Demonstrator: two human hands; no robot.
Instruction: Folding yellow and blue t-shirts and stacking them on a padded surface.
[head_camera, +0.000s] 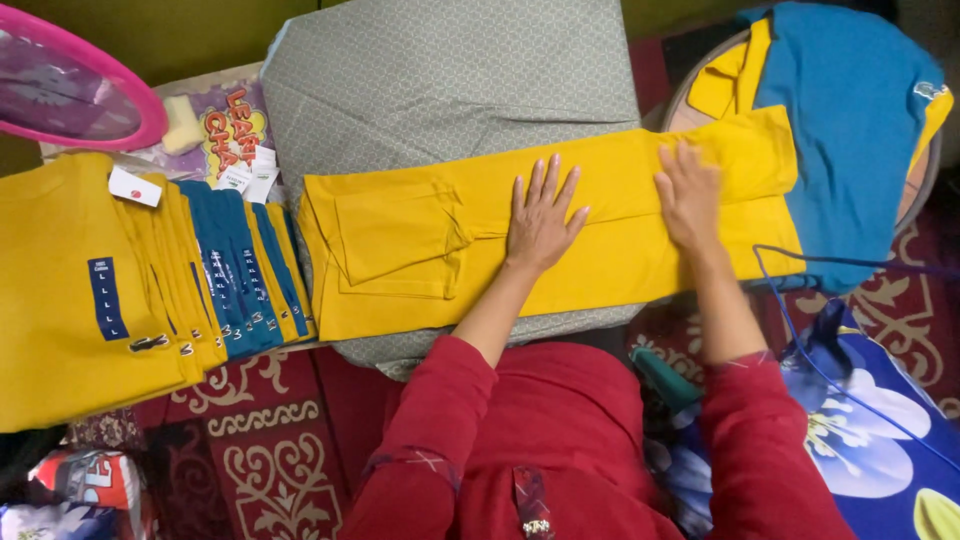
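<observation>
Both hands (615, 205) flat on yellow shirt (420, 245).

A dark red carpet with cream scroll patterns (265, 450) is lying under me, covering the floor. A grey cushion with a fine lattice print (450, 80) is sitting in front of me as my work surface. An olive-green wall (200, 30) is running behind it. Even, soft light is falling over everything, casting hardly any shadows.
</observation>
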